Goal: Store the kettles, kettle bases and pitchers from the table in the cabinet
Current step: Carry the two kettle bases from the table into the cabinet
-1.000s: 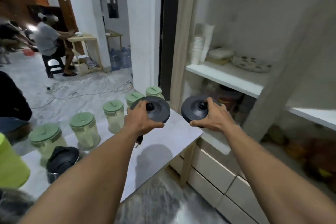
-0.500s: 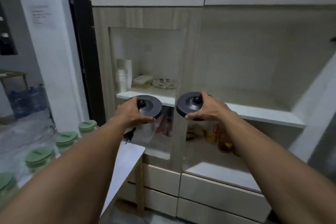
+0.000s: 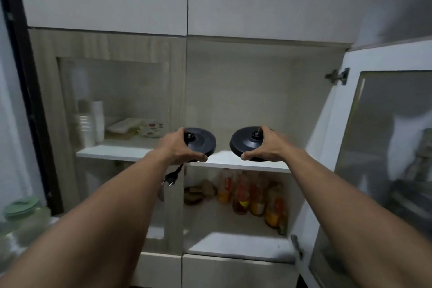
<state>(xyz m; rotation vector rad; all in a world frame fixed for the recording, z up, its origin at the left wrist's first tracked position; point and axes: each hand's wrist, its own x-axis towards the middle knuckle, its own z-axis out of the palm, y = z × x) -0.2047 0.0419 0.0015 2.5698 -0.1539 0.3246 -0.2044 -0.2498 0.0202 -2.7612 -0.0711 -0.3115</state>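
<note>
My left hand (image 3: 178,148) grips a round black kettle base (image 3: 203,141), tilted, with its cord and plug (image 3: 170,179) dangling below. My right hand (image 3: 266,147) grips a second black kettle base (image 3: 245,142). Both bases hover at the front edge of the cabinet's white middle shelf (image 3: 224,161), in the open right compartment. A clear pitcher with a green lid (image 3: 22,208) stands on the table at the lower left, blurred.
The cabinet's right door (image 3: 383,147) stands open with a glass pane. Behind the shut left glass door (image 3: 112,110) are stacked cups and plates. Several bottles (image 3: 254,196) fill the lower shelf. White drawers (image 3: 233,271) lie underneath, white upper doors above.
The view swung from the table to face the cabinet squarely. Both hands carried the kettle bases up and forward to the middle shelf's edge. The table's pitchers slid out to the left.
</note>
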